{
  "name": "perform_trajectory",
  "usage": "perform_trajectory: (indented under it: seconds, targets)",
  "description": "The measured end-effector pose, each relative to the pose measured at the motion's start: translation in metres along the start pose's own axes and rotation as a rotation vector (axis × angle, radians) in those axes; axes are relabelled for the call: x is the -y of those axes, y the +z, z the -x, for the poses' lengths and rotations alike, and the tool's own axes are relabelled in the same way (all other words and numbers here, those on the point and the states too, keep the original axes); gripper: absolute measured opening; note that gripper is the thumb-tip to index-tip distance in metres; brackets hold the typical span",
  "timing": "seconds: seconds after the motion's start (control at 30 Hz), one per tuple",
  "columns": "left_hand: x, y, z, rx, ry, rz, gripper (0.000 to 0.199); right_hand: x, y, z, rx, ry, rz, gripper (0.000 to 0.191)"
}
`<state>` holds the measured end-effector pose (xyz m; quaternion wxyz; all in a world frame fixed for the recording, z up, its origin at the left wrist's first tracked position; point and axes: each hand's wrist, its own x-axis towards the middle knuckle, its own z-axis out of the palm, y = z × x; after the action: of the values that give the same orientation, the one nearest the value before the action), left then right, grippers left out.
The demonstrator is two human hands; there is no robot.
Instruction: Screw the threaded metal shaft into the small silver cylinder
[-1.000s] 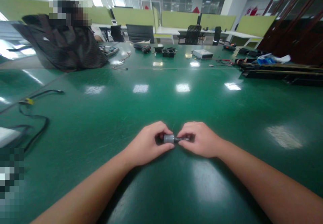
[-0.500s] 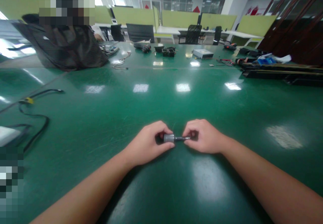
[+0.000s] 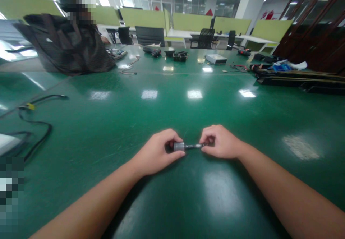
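Observation:
My left hand is closed, thumb and fingers pinching a short grey cylinder just above the green table. From the cylinder's right end a thin, shiny metal rod sticks out level. Its far end sits between the fingertips of my right hand, also closed in a pinch. My fingers hide part of the rod's tip and the cylinder's left end. Whether rod and cylinder are one piece, I cannot tell.
A dark woven bag stands at the far left, a person partly behind it. A black cable lies to the left. Along the table's back are a flat white-grey box and small black parts. Long black bars lie far right.
My right hand has shifted a little to the right, away from the left, and more of the rod shows between them. The left hand keeps its pinch on the cylinder.

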<state>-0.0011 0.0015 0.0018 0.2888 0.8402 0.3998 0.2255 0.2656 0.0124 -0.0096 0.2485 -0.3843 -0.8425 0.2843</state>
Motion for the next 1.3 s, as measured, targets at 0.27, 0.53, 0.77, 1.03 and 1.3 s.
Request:
perform_trajectory:
  seconds: [0.27,0.53,0.77,1.03,1.3]
  targets:
    - [0.003,0.001,0.000,-0.006,0.002,-0.016,0.017,0.012,0.014,-0.005,-0.034,-0.005,-0.039,0.011]
    - [0.002,0.001,0.000,-0.013,-0.011,-0.041,0.023,0.018,0.024,-0.007,-0.049,0.002,-0.044,0.016]
    - [0.001,0.001,0.000,0.007,-0.008,-0.014,0.019,0.020,0.024,-0.007,-0.039,-0.048,0.012,0.015]
    - [0.002,0.003,0.000,0.006,-0.015,-0.022,0.020,0.021,0.028,-0.007,-0.048,-0.097,0.083,0.012]
    - [0.002,0.001,0.000,0.011,0.025,-0.041,0.017,0.023,0.028,-0.008,-0.049,-0.082,0.069,0.008]
